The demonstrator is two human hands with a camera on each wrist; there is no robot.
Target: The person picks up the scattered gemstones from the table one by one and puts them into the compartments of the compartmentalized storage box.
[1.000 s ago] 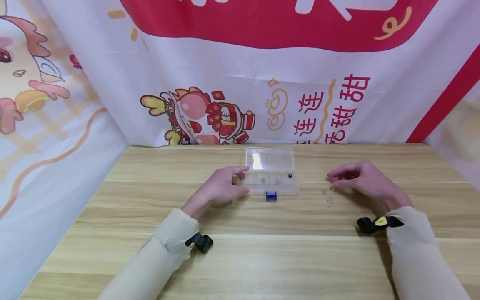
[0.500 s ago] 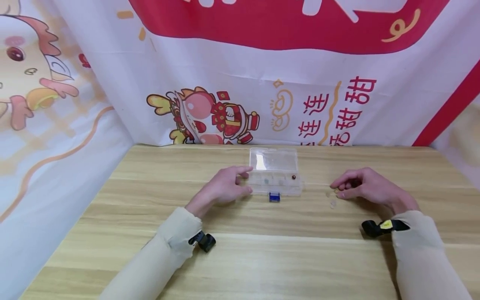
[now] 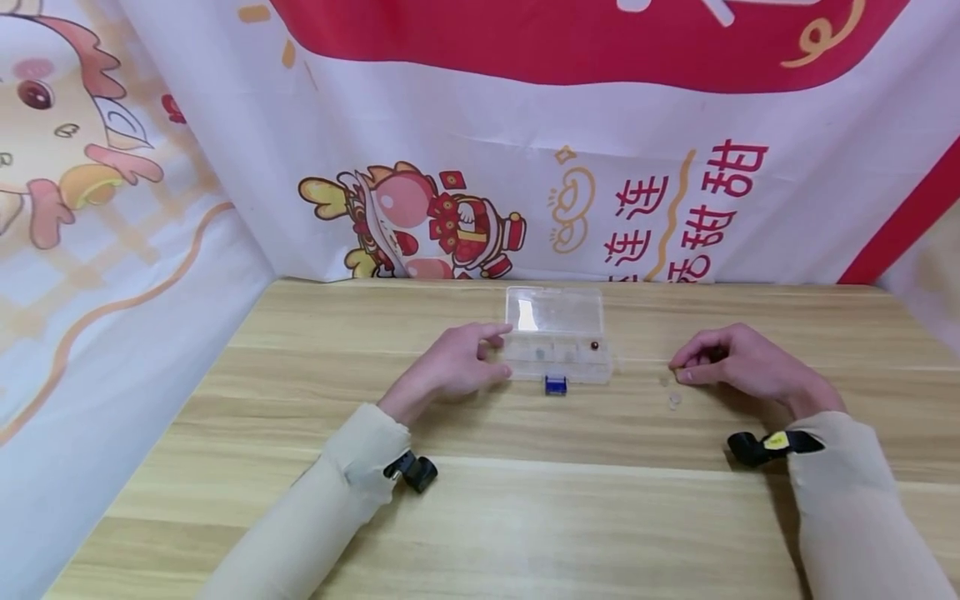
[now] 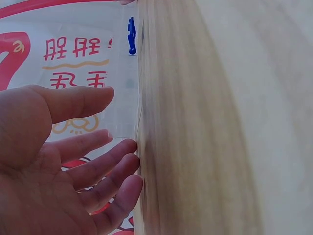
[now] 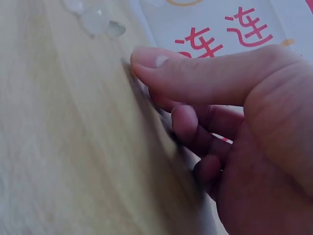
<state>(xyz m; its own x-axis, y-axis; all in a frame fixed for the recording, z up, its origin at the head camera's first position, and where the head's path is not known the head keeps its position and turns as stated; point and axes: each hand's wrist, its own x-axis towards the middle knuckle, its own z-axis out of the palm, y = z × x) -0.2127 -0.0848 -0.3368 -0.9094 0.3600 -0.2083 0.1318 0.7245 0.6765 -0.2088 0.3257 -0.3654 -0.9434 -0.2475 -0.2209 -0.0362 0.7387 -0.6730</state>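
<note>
A clear plastic compartment box (image 3: 573,369) stands on the table with its lid (image 3: 558,310) raised at the back and a blue latch (image 3: 556,385) at the front. One dark red bead (image 3: 595,345) sits in its back right compartment; pale small pieces lie in others. My left hand (image 3: 461,360) is at the box's left end, fingers loosely extended, thumb and fingertips right at its edge. To the right of the box, my right hand (image 3: 738,364) has thumb and index finger together at the tabletop, pinching a small brownish bead, mostly hidden by the fingertips. Pale translucent beads (image 5: 95,20) lie close by.
The wooden table (image 3: 525,517) runs back to a white printed cloth (image 3: 450,117) behind the box. Another cloth (image 3: 150,308) hangs along the left side. Black wrist cameras (image 3: 420,472) are strapped over both sleeves.
My right hand has come down to the table and its thumb and index finger have drawn together on the small brownish bead. My left hand keeps its place at the box. The head view has shifted slightly.
</note>
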